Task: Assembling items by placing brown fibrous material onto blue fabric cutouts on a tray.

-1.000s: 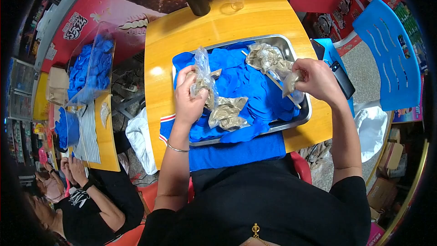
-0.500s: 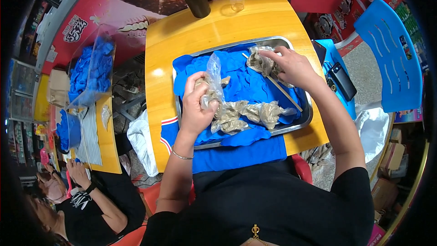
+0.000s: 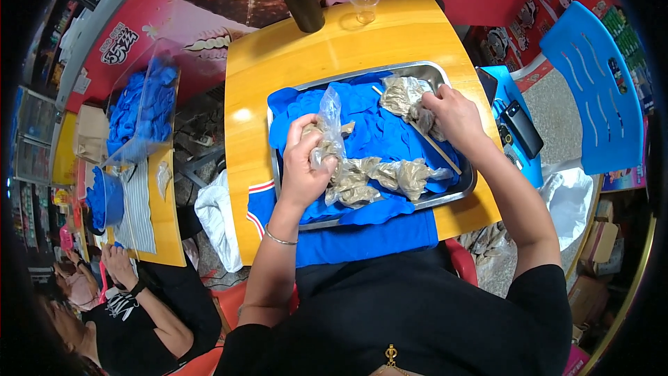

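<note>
My left hand (image 3: 303,175) is closed around a clear plastic bag (image 3: 331,110) with greyish-tan contents, its loose end sticking up. At the far right, the fingers of my right hand (image 3: 456,118) are pinched together on a similar bag bundle (image 3: 403,96). Between my hands, more tan-filled bags (image 3: 410,175) lie in a row. They rest on a heap of flat blue pieces (image 3: 372,125) in a metal tray (image 3: 422,67). A thin stick (image 3: 437,147) slants across the heap beside my right hand. My fingertips partly hide what each hand grips.
On the yellow table (image 3: 268,56), a dark bottle (image 3: 299,0) and a clear cup (image 3: 364,8) stand beyond the tray. A blue chair (image 3: 591,90) is at right, near a phone (image 3: 523,129). At left, another person (image 3: 149,306) sits by a bin of blue pieces (image 3: 142,104).
My right hand has drawn slightly down and to the right, and its outstretched fingers have closed on the bundle's edge. The left hand keeps its grip on its bag.
</note>
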`<state>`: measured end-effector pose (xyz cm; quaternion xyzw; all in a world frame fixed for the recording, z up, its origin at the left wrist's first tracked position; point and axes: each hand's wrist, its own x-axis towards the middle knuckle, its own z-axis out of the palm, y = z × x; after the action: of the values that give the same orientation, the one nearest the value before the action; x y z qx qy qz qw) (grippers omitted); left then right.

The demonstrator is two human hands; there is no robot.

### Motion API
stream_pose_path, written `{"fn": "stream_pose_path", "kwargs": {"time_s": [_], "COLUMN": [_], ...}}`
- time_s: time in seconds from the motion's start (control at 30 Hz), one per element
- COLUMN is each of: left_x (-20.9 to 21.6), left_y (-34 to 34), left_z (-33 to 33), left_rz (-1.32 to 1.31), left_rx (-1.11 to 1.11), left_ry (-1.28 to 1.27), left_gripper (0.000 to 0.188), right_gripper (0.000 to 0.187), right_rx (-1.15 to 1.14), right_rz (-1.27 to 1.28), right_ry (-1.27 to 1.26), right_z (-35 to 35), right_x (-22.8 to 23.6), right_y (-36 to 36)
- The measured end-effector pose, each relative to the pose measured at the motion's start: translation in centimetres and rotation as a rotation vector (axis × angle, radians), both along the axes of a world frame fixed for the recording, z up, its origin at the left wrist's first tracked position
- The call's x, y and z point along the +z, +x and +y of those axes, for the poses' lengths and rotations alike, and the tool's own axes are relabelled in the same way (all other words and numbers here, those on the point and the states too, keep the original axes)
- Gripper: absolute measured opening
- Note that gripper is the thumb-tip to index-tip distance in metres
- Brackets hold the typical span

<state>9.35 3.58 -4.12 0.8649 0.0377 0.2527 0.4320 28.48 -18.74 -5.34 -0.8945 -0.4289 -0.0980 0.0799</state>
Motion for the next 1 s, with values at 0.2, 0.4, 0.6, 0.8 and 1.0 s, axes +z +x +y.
{"fn": "stream_pose_path", "kwargs": {"time_s": [0.2,0.4,0.6,0.8,1.0], "left_x": [-0.2,-0.3,-0.3,-0.4,-0.3], "left_y": [0.1,-0.1,0.2,0.2,0.2], "left_z": [0.1,0.2,0.2,0.0,-0.1], "left_rz": [-0.001,0.021,0.01,0.019,0.013], "left_rx": [-0.002,0.01,0.006,0.008,0.001], "left_ry": [-0.028,-0.04,-0.005,-0.025,-0.023], "left_gripper": [0.025,0.026,0.026,0.026,0.025], "right_gripper": [0.022,0.024,0.032,0.042,0.013], "right_rx": [0.046,0.242,0.094,0.234,0.306], "right_rz": [0.28,0.79,0.635,0.322,0.321], "right_ry": [0.286,0.261,0.213,0.251,0.163], "right_z": [-1.6,-1.6,0.1,4.2,4.3], "right_x": [2.5,6.7,4.3,0.6,0.3], "right_y": [0.8,-2.6,0.4,0.8,3.4]}}
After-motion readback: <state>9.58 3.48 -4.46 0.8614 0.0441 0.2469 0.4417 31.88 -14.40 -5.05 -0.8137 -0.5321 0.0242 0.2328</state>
